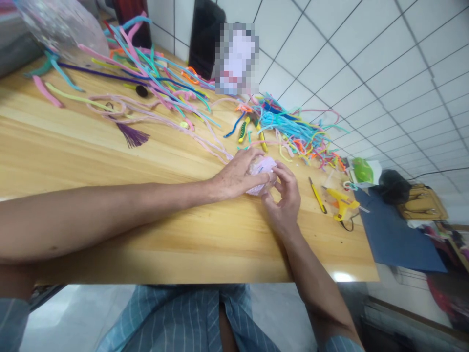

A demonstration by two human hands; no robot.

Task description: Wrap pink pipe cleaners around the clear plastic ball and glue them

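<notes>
A small pale pink and lilac roundish bundle [261,171] rests at the middle of the wooden table, between my two hands. My left hand [238,175] lies along its left side, with the fingers over its top and the thumb across its front. From the right, my right hand [285,195] grips its edge with bent fingers and thumb. Pale pink strands [205,142] run from beside my left hand to a loop at the upper left. What the bundle is made of is partly hidden by my fingers.
Fuzzy coloured stems [293,124] are heaped along the tiled wall, with more at the upper left. Green-yellow pliers [244,129] lie behind my hands. To the right are a yellow cutter [317,195] and a yellow glue gun [341,203]. A purple tassel [132,134] lies left.
</notes>
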